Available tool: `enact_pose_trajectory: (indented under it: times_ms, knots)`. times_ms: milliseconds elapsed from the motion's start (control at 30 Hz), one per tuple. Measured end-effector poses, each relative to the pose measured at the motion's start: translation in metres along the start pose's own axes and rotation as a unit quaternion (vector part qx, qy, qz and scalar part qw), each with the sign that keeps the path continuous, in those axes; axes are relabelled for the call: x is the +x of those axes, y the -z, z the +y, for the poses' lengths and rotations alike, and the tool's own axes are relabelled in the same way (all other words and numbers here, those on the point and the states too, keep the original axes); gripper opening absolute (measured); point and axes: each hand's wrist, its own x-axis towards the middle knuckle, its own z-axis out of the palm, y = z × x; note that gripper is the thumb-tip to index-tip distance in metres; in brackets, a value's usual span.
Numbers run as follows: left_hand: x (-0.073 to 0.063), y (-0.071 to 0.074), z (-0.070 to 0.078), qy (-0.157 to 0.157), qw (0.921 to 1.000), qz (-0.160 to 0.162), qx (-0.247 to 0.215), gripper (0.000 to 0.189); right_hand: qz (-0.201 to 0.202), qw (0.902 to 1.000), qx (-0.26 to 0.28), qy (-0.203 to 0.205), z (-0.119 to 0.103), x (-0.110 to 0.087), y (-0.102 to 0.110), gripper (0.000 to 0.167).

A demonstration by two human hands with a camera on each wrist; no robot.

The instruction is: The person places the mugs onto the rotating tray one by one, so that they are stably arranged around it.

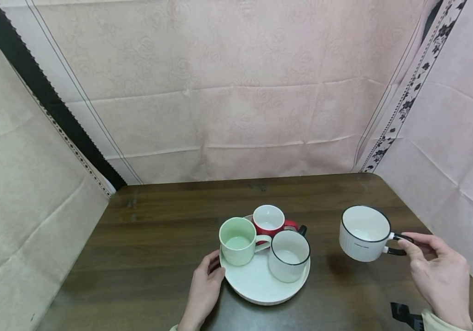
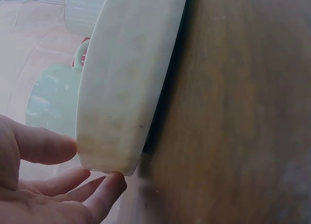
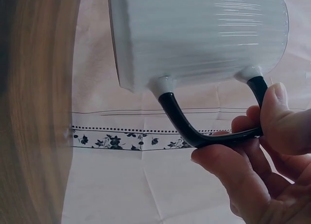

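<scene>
On the right side of the head view, my right hand (image 1: 441,269) grips a white enamel-style mug (image 1: 360,246) by its black handle (image 3: 182,119). The mug is upright, with a dark rim, and a shadow falls on the table below it. My left hand (image 1: 204,287) holds the left edge of a round white tray (image 1: 257,289), thumb at the upper rim and fingers (image 2: 104,197) against its side. Three mugs stand close together on this tray: a light green mug (image 1: 236,243), a red mug (image 1: 268,220) with a white inside, and a white mug (image 1: 288,262) with a black rim.
The brown wooden table (image 1: 145,257) spreads around the tray. Pale patterned cloth (image 1: 236,115) hangs behind it and along both sides. A black strap (image 1: 404,315) shows by my right sleeve.
</scene>
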Motion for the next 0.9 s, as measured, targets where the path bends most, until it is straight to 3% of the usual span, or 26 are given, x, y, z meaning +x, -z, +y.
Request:
enact_pose_trajectory:
  times_ms: [900]
  knots:
    - [0.0003, 0.0002, 0.0003, -0.003, 1.0000, 0.009, 0.000, 0.041, 0.002, 0.9999, 0.009, 0.010, -0.0060, -0.0070, 0.0085, 0.023]
